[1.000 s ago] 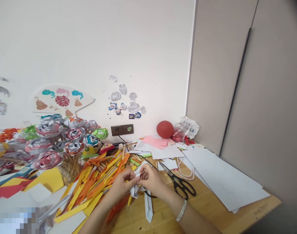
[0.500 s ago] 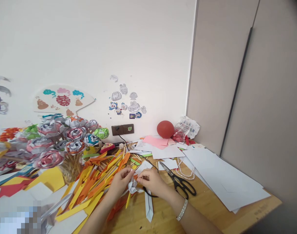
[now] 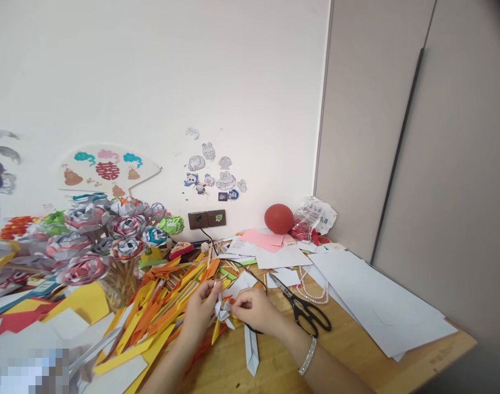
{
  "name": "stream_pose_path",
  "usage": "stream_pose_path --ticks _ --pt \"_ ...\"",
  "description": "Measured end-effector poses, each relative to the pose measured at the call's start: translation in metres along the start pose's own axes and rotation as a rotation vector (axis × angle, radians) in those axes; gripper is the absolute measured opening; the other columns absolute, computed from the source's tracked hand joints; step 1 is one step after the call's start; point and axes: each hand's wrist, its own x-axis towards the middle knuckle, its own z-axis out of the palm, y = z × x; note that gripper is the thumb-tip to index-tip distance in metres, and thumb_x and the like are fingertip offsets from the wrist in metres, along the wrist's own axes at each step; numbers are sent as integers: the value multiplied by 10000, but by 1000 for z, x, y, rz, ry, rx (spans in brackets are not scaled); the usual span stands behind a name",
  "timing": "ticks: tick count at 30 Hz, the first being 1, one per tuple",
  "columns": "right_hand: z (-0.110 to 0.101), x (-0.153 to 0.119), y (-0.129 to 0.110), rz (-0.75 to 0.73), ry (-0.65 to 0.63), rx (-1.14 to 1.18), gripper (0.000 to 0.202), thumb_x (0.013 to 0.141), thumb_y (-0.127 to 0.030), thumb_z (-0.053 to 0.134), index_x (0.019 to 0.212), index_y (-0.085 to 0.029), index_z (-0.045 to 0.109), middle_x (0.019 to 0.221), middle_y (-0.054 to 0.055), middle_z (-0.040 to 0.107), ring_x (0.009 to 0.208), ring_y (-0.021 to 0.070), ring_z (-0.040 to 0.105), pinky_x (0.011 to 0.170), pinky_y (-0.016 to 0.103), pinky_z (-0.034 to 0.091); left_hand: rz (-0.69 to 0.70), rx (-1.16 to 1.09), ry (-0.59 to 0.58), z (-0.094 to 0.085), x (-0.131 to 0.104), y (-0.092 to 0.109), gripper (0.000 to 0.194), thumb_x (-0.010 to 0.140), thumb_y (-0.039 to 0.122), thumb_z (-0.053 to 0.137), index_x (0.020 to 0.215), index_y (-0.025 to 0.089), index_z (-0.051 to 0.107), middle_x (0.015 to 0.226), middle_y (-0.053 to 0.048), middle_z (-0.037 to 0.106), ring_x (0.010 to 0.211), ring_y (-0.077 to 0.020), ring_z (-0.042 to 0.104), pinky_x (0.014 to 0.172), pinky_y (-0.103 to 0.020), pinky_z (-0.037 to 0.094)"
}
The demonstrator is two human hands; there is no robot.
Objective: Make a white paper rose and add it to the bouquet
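A small folded white paper piece [image 3: 222, 310] is held between my two hands over the table. My left hand [image 3: 203, 303] pinches it at its upper left, thumb and fingers together. On its right side, my right hand [image 3: 254, 307] has its fingers curled and pressed together at the paper's edge; orange paper shows between the hands. A yellow strip [image 3: 216, 332] points down below the piece. Just under my right hand, a folded white strip [image 3: 251, 350] lies on the wooden table [image 3: 283, 361].
Black-handled scissors [image 3: 305, 309] and pearl strings [image 3: 311, 293] lie right of my hands. White sheets [image 3: 381, 306] cover the right side. Orange and yellow strips [image 3: 151, 312] and paper flowers [image 3: 127, 247] crowd the left. A red balloon [image 3: 279, 219] rests by the wall.
The white paper piece has turned slightly, and more of its folds show. My left hand has tilted more upright, and my right fingers have shifted slightly lower along the paper.
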Motion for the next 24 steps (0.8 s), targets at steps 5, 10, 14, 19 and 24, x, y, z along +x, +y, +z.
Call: stream_pose_path --ticks 5,10,14,19,24 --pt "4 -1 0 -14 -13 33 145 655 -102 538 607 -149 665 661 13 600 619 125 559 571 207 420 -21 -5 47 -1 -2 1 397 677 573 545 641 177 536 506 56 465 475 -118 440 475 -224 352" --pt "11 -3 -5 -11 24 37 147 648 -94 549 618 -173 670 658 1 594 615 122 541 538 199 399 -8 0 141 0 -4 2 427 668 602 534 653 176 543 526 37 508 489 -135 461 479 -238 366" --pt "23 -6 -7 47 94 -3 117 621 -154 623 724 -168 677 700 -7 577 557 101 495 531 204 396 -6 32 216 -2 -4 -2 407 710 581 498 671 178 537 559 27 519 521 -142 469 500 -241 371" --pt "41 -13 -3 60 141 -34 203 583 -120 636 778 -168 660 760 -10 552 530 83 480 537 203 406 -4 116 306 -4 -7 -4 359 762 531 463 694 184 532 571 38 494 539 -137 449 514 -237 354" --pt "35 -12 -10 0 117 -91 156 648 -113 593 771 -177 664 750 6 575 649 124 540 606 215 422 -25 48 298 -4 -4 -7 362 736 542 495 705 184 538 580 40 505 545 -136 456 514 -237 365"
